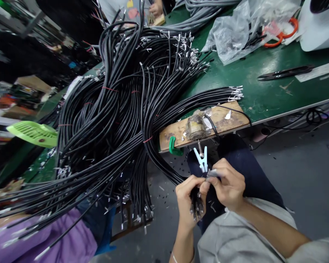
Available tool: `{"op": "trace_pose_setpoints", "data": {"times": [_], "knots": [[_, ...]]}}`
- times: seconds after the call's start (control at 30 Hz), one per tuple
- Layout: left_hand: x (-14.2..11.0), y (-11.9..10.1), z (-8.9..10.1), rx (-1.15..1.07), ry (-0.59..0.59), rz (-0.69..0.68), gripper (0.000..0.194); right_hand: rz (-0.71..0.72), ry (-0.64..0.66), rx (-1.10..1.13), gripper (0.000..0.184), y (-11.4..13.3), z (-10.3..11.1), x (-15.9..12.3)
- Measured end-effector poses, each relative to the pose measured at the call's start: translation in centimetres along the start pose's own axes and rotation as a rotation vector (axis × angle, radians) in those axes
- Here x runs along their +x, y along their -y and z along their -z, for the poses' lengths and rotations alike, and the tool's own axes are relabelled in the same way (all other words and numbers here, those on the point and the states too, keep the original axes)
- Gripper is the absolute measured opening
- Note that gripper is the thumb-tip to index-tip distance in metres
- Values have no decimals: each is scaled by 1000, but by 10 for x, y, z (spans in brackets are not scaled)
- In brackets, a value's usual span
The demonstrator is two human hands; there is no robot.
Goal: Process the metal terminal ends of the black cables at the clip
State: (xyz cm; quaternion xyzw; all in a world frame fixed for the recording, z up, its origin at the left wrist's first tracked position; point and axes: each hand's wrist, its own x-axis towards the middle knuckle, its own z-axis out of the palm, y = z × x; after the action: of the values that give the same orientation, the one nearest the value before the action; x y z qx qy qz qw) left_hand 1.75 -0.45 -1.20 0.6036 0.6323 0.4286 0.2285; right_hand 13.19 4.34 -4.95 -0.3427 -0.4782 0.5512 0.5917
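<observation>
My left hand (pixel 191 193) is closed around the end of a bundle of black cables (pixel 167 168), whose tips stick out below the fingers. My right hand (pixel 229 184) meets it, thumb and fingers pinching a small grey piece (pixel 214 174) at a cable end; its exact kind is unclear. Just above the fingertips, a light blue clip (pixel 202 159) hangs at the metal shaft of a small tape-wrapped motor (pixel 196 127). That motor sits on a wooden board (pixel 222 118) at the table edge, beside a green clamp (pixel 174 146).
A large heap of black cables (pixel 120 106) covers the green table's (pixel 263 95) left part and spills over the edge. Black snips (pixel 285 72), orange-handled scissors (pixel 293 27) and a plastic bag (pixel 230 36) lie right. A light green fan (pixel 33 133) stands left. Other people sit opposite and at lower left.
</observation>
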Motion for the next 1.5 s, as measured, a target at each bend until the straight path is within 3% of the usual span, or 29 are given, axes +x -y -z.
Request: {"op": "trace_pose_setpoints", "data": {"times": [0.07, 0.23, 0.3, 0.37, 0.43, 0.5, 0.57, 0.67, 0.77, 0.87, 1.0, 1.13, 1.27, 1.37, 1.5], "knots": [[3, 0, 3, -88, 47, -20, 16, -10, 155, 35, 11, 3, 8, 6], [8, -4, 3, -230, 60, -46, 17, -660, 592, 518, 36, 8, 23, 29], [8, -6, 2, -217, 35, -24, 17, -788, 747, 467, 38, 10, 30, 43], [8, -6, 0, -199, 23, -12, 13, -821, 854, 310, 36, 12, 36, 59], [7, -5, -1, -192, 12, -16, 10, -788, 812, 184, 35, 12, 39, 74], [7, -4, -1, -203, -18, -29, 7, -723, 688, 180, 35, 11, 35, 84], [6, -2, 0, -228, -59, -46, 7, -666, 621, 284, 39, 10, 25, 86], [6, 2, 1, -269, -115, -63, 7, -635, 632, 466, 46, 6, 6, 81], [6, 4, 2, -263, -152, -41, 5, -628, 529, 565, 42, 3, -8, 74], [8, 4, 1, -230, -133, -13, 3, -642, 426, 629, 37, 1, -13, 70], [11, 3, -1, -228, -75, 33, 5, -676, 422, 662, 38, -2, -12, 69], [10, 2, 0, -235, -58, 43, 6, -747, 478, 693, 47, -8, -5, 65], [6, 2, 2, -233, -59, 3, 5, -783, 395, 670, 46, -18, 16, 60], [4, 3, 5, -246, -54, -54, 4, -688, 350, 462, 39, -21, 40, 53], [5, 5, 6, -196, 6, -88, 7, -429, 326, 54, 21, -6, 58, 42]]}}
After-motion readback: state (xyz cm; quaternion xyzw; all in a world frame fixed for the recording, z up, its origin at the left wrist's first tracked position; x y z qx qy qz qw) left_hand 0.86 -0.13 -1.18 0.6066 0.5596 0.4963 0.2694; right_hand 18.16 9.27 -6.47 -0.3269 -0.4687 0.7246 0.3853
